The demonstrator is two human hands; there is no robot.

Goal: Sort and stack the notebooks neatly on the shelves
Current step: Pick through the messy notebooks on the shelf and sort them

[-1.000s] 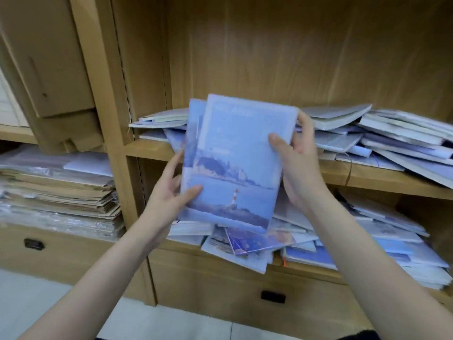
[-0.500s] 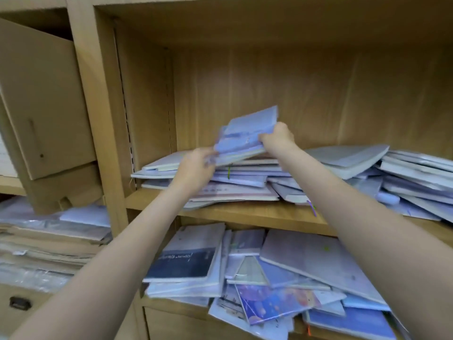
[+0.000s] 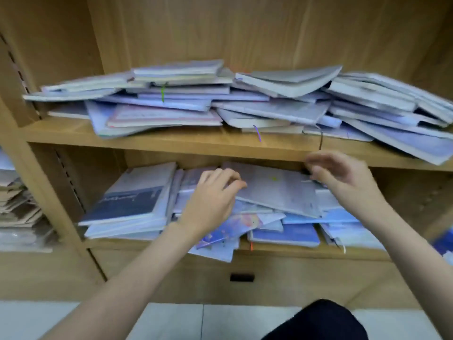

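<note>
Loose notebooks in blue, grey and white lie in untidy heaps on the upper shelf (image 3: 171, 143) and the lower shelf (image 3: 294, 251). A stack of blue notebooks (image 3: 176, 72) tops the upper heap at its left middle. On the lower heap a large grey notebook (image 3: 277, 190) lies tilted on top. My left hand (image 3: 213, 195) rests on the lower heap, its fingers curled at the grey notebook's left edge with the thumb on the cover. My right hand (image 3: 343, 177) is blurred, fingers loosely spread, just over that notebook's far right corner and holding nothing.
A dark blue-covered notebook (image 3: 130, 200) lies on a neater stack at the lower shelf's left. A drawer front with a dark handle (image 3: 242, 277) sits below. Stacked papers (image 3: 17, 212) fill the left compartment. A dark trouser knee (image 3: 316, 320) shows above the tiled floor.
Both hands have let go of the blue notebooks on the upper heap and dropped to the lower shelf. The left hand now touches the grey notebook.
</note>
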